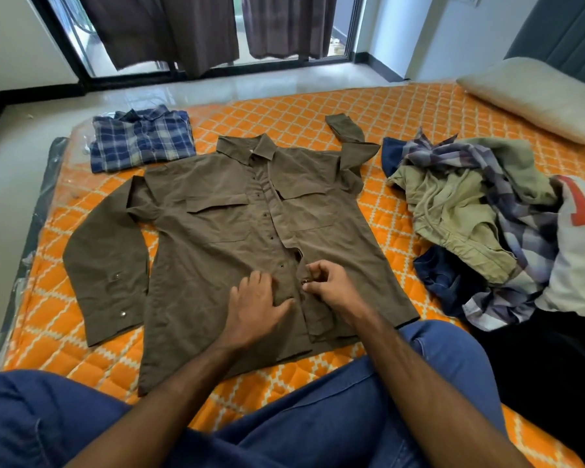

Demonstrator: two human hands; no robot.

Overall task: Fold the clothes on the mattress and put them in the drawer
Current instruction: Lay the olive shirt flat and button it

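Brown shirt [223, 231] flat on mattress [402, 106]; left hand [254, 309] pressing placket, fingers relaxed; right hand [328, 285] pinching snap.

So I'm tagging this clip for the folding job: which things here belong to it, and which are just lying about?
Part of the job:
brown shirt, spread flat, both hands at its front placket
folded plaid shirt
unfolded clothes heap
mattress
left hand
right hand

Lying about:
pillow
curtains
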